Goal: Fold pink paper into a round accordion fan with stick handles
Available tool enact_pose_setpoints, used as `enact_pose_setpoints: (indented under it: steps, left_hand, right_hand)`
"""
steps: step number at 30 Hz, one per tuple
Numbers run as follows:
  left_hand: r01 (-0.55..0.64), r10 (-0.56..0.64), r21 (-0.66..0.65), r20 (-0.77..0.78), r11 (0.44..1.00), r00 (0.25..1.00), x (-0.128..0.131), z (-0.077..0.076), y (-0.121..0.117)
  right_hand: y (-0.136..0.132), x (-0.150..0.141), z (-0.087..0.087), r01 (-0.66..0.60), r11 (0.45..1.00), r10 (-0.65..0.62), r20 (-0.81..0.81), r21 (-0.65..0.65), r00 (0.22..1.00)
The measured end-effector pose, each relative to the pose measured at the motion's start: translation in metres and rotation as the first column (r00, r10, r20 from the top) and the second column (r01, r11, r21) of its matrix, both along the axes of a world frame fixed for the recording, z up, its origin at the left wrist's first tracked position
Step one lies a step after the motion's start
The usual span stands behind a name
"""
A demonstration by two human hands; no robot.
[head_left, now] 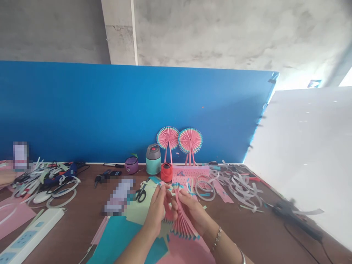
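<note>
Blue board point(96, 110) rises smooth behind the brown tabletop point(86, 201), and two round pink fans point(190, 140) stand upright before it, apparently leaned there so their ridges won't get crushed. Above the flat sheets of paper point(118, 234) in front of me, I grip a blue-edged pink pleated paper point(183, 222) between my left hand point(156, 207) and right hand point(194, 211), fingers curled in from both sides, presumably to keep its springy folds gathered where they narrow while they flare below. Over to the right, white strips point(242, 187) lie in loose, slack loops, unlike these crisp pleats.
</note>
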State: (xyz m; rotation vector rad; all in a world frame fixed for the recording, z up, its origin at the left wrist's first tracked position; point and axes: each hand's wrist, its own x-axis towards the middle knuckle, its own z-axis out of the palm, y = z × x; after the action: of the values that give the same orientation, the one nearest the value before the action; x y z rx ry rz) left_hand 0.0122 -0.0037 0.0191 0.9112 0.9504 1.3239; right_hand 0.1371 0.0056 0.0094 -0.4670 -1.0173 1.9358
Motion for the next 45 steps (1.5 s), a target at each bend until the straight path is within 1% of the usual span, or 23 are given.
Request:
enact_pose_setpoints:
  steps: [2, 3, 5, 8, 12, 15, 18, 21, 23, 24, 25, 28, 29, 32, 36, 38, 41, 42, 45]
  left_hand:
    - [0.056, -0.056, 0.003, 0.043, 0.998, 0.997, 0.002, 0.002, -0.001]
    - [0.061, -0.061, 0.008, 0.051, 0.998, 0.997, 0.002, 0.002, -0.002]
    - [0.031, -0.031, 0.017, 0.026, 0.999, 0.999, 0.001, 0.001, -0.002]
    - [-0.034, 0.037, 0.047, -0.063, 0.998, 0.997, -0.001, 0.0, -0.002]
    - [-0.121, 0.14, 0.105, -0.192, 0.987, 0.971, -0.004, 0.002, -0.003]
    - [-0.126, 0.163, 0.164, -0.238, 0.978, 0.957, -0.006, 0.004, -0.004]
    - [-0.119, 0.161, 0.18, -0.241, 0.976, 0.957, -0.007, 0.006, -0.004]
    - [-0.074, 0.108, 0.151, -0.229, 0.986, 0.967, -0.007, 0.004, -0.004]
    - [-0.03, 0.054, 0.119, -0.206, 0.992, 0.977, -0.006, -0.001, -0.003]
    - [-0.027, 0.046, 0.097, -0.195, 0.995, 0.98, -0.005, -0.004, -0.002]
    - [-0.055, 0.068, 0.075, -0.188, 0.996, 0.98, -0.004, -0.008, -0.002]
    - [-0.202, 0.195, -0.016, -0.203, 0.979, 0.96, -0.002, -0.018, -0.001]
    - [-0.207, 0.195, -0.039, -0.203, 0.978, 0.96, -0.001, -0.019, -0.001]
    - [-0.146, 0.135, -0.048, -0.184, 0.988, 0.974, 0.002, -0.017, -0.004]
    - [-0.071, 0.072, 0.011, -0.168, 0.997, 0.983, 0.004, -0.008, -0.007]
    - [-0.079, 0.079, 0.011, -0.166, 0.997, 0.983, 0.004, -0.006, -0.007]
    - [-0.131, 0.129, 0.001, -0.173, 0.991, 0.976, 0.004, -0.004, -0.008]
    - [-0.127, 0.126, 0.007, -0.174, 0.992, 0.977, 0.005, -0.003, -0.009]
    - [-0.06, 0.067, 0.047, -0.172, 0.997, 0.983, 0.006, -0.001, -0.011]
  right_hand:
    - [-0.001, -0.002, 0.001, 0.061, 0.998, -0.061, 0.004, -0.022, 0.998]
    - [-0.001, -0.002, 0.001, 0.076, 0.997, -0.076, 0.007, -0.034, 0.997]
    - [-0.002, -0.002, 0.003, 0.089, 0.995, -0.089, 0.021, -0.042, 0.996]
    - [-0.003, 0.0, 0.005, 0.103, 0.994, -0.102, 0.043, -0.029, 0.994]
    - [-0.001, 0.004, 0.008, 0.106, 0.994, -0.106, 0.051, -0.002, 0.993]
    - [0.0, 0.008, 0.009, 0.084, 0.996, -0.086, 0.055, 0.025, 0.995]
    - [0.002, 0.012, 0.009, 0.061, 0.997, -0.063, 0.067, 0.036, 0.996]
    - [0.004, 0.015, 0.01, 0.064, 0.998, -0.064, 0.078, 0.0, 0.995]
    - [0.004, 0.014, 0.009, 0.069, 0.997, -0.067, 0.078, -0.025, 0.995]
    - [0.003, 0.014, 0.008, 0.068, 0.997, -0.066, 0.074, -0.033, 0.995]
    - [0.003, 0.012, 0.007, 0.065, 0.997, -0.063, 0.067, -0.039, 0.996]
    - [0.001, 0.007, 0.002, 0.062, 0.993, -0.061, 0.016, -0.097, 0.998]
    - [0.0, 0.004, 0.001, 0.065, 0.99, -0.066, -0.005, -0.124, 0.998]
    - [-0.002, -0.001, -0.004, 0.079, 0.984, -0.086, -0.04, -0.161, 0.995]
    - [-0.002, -0.004, -0.005, 0.09, 0.987, -0.096, -0.039, -0.136, 0.995]
    - [-0.002, -0.004, -0.005, 0.099, 0.987, -0.103, -0.03, -0.126, 0.994]
    - [-0.001, -0.003, -0.007, 0.11, 0.986, -0.112, -0.008, -0.122, 0.994]
    - [-0.001, -0.002, -0.008, 0.112, 0.986, -0.113, 0.0, -0.12, 0.994]
    - [0.0, 0.0, -0.009, 0.108, 0.988, -0.107, 0.019, -0.108, 0.994]
